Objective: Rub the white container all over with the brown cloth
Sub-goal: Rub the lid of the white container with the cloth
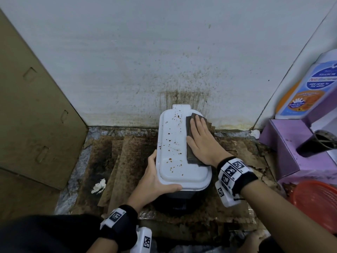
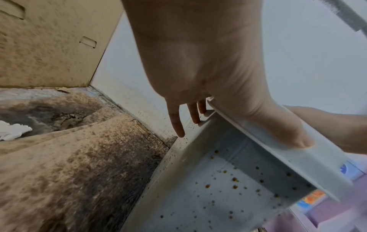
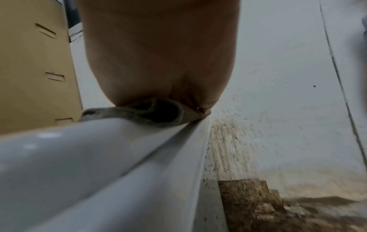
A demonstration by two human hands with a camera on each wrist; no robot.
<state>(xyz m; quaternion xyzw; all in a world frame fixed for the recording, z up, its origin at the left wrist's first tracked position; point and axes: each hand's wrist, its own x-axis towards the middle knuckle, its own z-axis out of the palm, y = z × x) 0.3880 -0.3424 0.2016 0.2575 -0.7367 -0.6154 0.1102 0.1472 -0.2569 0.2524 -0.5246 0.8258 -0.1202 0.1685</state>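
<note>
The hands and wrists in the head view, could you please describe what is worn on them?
Both hands, left hand and right hand, are bare. Each wrist carries a black band with white blocks bearing black-and-white square markers. No sleeves reach the forearms.

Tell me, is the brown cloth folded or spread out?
Folded. The brown cloth lies as a thick, layered rectangle under the right hand on the white container.

Open floor left of the white container (image 1: 175, 143), only a crumpled tissue (image 1: 98, 186) lying there; cardboard panel (image 1: 32, 114) walls that side. Stained wall (image 1: 164, 52) close behind. Right side crowded: purple box (image 1: 284, 148), soap bottle (image 1: 308, 88), red basket (image 1: 315, 203).
</note>
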